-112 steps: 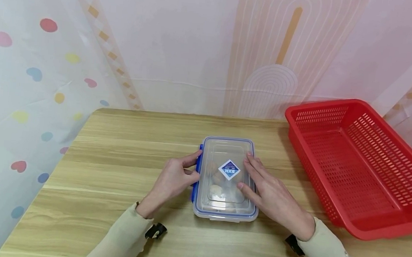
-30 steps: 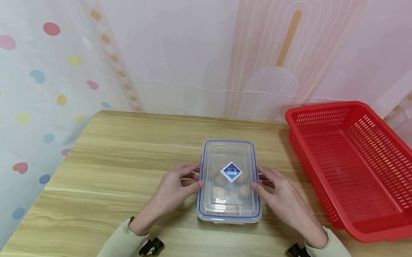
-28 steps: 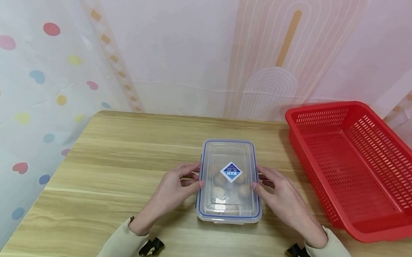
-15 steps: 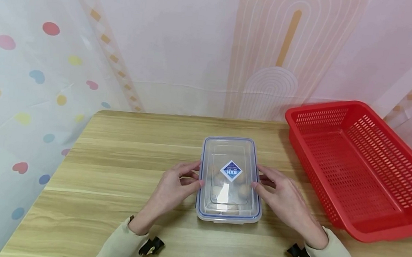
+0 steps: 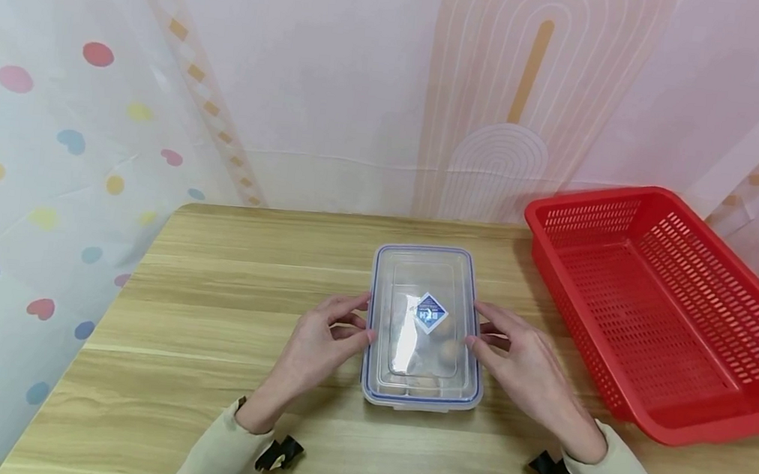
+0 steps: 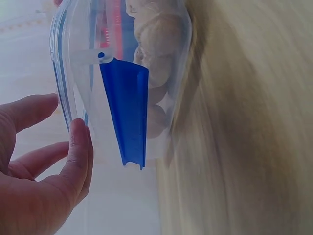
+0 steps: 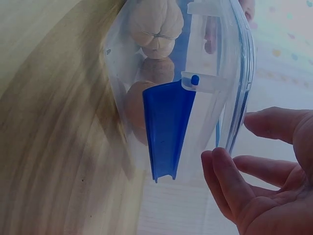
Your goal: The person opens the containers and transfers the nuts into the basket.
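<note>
A clear plastic food container point(image 7: 117, 63) stands in the middle of the table, its lid point(image 5: 426, 279) edged in blue with a diamond sticker. My left hand point(image 5: 316, 341) pinches the lid's left edge between thumb and fingers; my right hand point(image 5: 521, 358) pinches the right edge the same way. The lid's far end tilts upward. On the left side a blue latch point(image 6: 124, 107) hangs unfastened, and another blue latch point(image 7: 168, 129) hangs down on the right. Through the wall show several pale, lobed lumps point(image 7: 156, 19) resembling garlic bulbs.
A red perforated plastic basket point(image 5: 567, 336) stands at the right of the wooden table point(image 5: 212, 290). Behind the table hangs a patterned cloth point(image 5: 336, 113). Black wrist straps point(image 5: 279, 454) sit at both cuffs.
Earlier, the left hand was at the blue left latch and the right hand lay on the lid. Now both pinch the lid's sides, the latch hangs down, and the lid's far end has risen.
</note>
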### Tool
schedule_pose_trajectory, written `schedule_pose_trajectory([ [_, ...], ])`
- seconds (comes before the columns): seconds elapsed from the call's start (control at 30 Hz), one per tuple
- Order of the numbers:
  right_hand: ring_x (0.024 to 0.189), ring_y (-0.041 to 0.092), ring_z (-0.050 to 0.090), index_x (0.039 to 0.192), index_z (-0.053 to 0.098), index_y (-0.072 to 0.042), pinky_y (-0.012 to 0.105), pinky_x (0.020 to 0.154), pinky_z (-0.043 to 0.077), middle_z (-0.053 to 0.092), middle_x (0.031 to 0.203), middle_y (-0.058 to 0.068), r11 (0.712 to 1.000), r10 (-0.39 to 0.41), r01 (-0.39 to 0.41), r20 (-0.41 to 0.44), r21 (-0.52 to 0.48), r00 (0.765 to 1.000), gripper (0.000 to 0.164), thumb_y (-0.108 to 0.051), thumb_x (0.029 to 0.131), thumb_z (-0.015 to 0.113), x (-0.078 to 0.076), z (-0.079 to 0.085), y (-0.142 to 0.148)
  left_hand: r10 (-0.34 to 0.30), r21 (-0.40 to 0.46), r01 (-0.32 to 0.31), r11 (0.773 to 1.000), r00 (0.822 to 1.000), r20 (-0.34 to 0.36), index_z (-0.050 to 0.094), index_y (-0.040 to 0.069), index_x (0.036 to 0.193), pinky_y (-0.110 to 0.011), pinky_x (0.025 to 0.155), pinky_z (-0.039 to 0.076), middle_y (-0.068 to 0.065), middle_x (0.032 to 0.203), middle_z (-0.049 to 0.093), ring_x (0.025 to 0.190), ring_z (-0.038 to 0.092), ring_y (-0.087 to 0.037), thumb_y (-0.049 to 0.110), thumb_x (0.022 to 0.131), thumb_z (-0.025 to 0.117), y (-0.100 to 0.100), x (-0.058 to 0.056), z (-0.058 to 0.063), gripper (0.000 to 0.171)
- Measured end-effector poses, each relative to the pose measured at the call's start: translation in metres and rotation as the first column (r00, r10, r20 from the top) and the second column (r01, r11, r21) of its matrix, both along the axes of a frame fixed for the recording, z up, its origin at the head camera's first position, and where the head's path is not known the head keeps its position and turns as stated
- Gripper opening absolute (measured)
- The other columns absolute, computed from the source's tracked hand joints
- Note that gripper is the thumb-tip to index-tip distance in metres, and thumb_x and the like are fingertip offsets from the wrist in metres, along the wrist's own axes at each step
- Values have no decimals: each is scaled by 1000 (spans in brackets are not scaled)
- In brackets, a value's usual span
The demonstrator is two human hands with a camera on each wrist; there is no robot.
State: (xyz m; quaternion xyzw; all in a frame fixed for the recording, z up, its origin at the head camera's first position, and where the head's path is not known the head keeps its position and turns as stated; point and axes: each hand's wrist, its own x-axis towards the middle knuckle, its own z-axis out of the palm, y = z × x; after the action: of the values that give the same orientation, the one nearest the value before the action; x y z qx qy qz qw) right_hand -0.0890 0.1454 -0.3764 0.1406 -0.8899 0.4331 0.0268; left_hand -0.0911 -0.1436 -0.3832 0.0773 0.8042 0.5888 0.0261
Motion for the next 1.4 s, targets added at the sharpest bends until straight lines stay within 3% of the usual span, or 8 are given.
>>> schedule_pose_trajectory([
  [0.27, 100, 29, 74, 139, 61, 5, 42, 88, 61, 66, 132, 22, 999, 23, -25, -54, -41, 998, 51, -2, 92, 77, 0, 4, 0, 21, 25, -22, 999, 1000, 13, 59, -3, 143, -25, 93, 58, -17, 129, 59, 107, 67, -29, -8, 86, 77, 0, 0, 7, 60],
  [0.5, 100, 30, 73, 138, 62, 6, 43, 89, 60, 65, 132, 22, 992, 19, -30, -86, -122, 996, 50, 5, 90, 77, -1, 12, 1, 32, 57, -31, 998, 999, -25, 58, -1, 145, -27, 94, 58, -17, 131, 60, 107, 66, -29, -9, 86, 77, 1, -1, 15, 62],
  [0.87, 105, 28, 70, 143, 60, -4, 38, 93, 57, 62, 136, 15, 984, -35, 19, -86, -178, 996, 56, 4, 89, 78, -5, 19, 4, 53, 118, -45, 992, 997, -60, 51, -1, 150, -27, 95, 57, -16, 132, 60, 108, 64, -29, -10, 86, 76, 6, -5, 24, 70],
  [1.17, 105, 30, 69, 148, 52, 3, 14, 92, 52, 63, 131, 18, 963, -76, 32, -154, -269, 985, 68, 12, 86, 77, -6, 22, 3, 69, 113, -57, 992, 993, -98, 54, -1, 148, -26, 96, 57, -16, 127, 62, 107, 65, -28, -11, 86, 76, 10, -6, 29, 67],
  [1.4, 102, 6, 66, 146, 55, 4, 14, 91, 52, 65, 118, 15, 957, -104, 41, -207, -288, 973, 66, 13, 85, 78, -6, 24, 2, 78, 154, -53, 987, 983, -167, 55, -7, 145, -27, 96, 56, -19, 121, 62, 107, 64, -27, -16, 85, 75, 13, -7, 30, 63],
])
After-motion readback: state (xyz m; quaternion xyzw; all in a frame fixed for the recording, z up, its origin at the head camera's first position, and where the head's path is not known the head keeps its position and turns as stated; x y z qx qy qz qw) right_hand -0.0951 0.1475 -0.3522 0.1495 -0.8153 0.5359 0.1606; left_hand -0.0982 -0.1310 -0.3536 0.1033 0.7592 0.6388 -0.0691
